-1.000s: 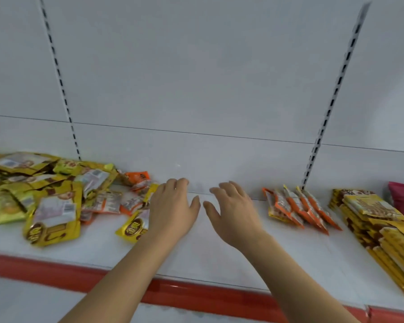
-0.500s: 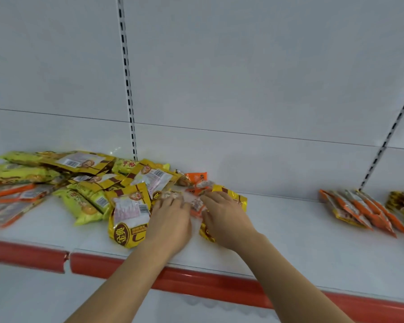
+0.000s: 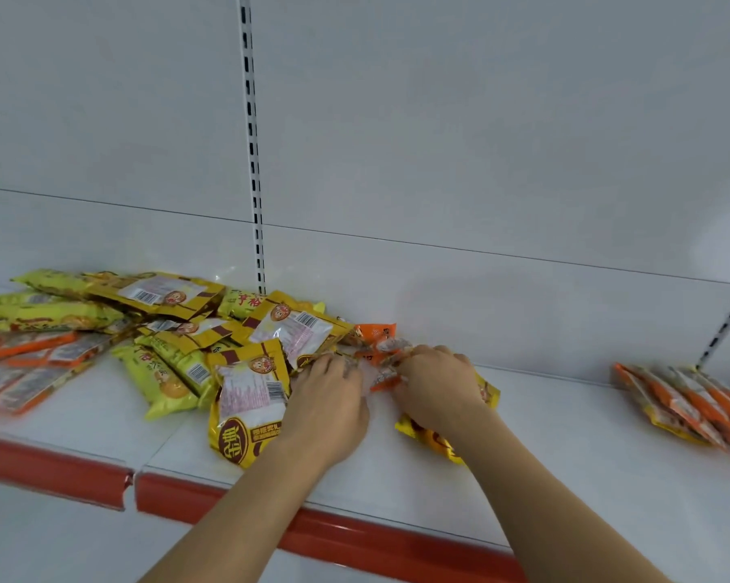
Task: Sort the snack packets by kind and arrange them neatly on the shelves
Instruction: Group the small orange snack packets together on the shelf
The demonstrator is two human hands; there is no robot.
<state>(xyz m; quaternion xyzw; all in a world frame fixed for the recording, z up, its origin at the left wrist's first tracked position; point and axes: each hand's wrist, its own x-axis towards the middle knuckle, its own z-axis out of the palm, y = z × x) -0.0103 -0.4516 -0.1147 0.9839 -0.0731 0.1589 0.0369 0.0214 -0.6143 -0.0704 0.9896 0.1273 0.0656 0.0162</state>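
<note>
- Your left hand (image 3: 327,408) lies palm down at the right edge of the pile (image 3: 153,334), fingers curled onto a small clear-and-orange packet (image 3: 382,372); it seems to pinch the packet's left end, though blur hides the fingertips.
- Your right hand (image 3: 437,382) grips the same packet from the right, fingers bent over it.
- That packet sits on the shelf (image 3: 565,448) between your two hands, just in front of an orange packet (image 3: 376,332) by the back panel (image 3: 439,140).
- Under your right hand lies a yellow packet (image 3: 428,435), flat on the shelf.
- A brown-and-yellow packet (image 3: 245,406) lies touching your left wrist, label side up.
- The pile to the left mixes yellow, lime and orange packets, overlapping and unsorted.
- Well apart on the right, a row of orange packets (image 3: 691,401) leans in a neat overlap.
- A red strip (image 3: 355,536) runs along the shelf's front edge.
</note>
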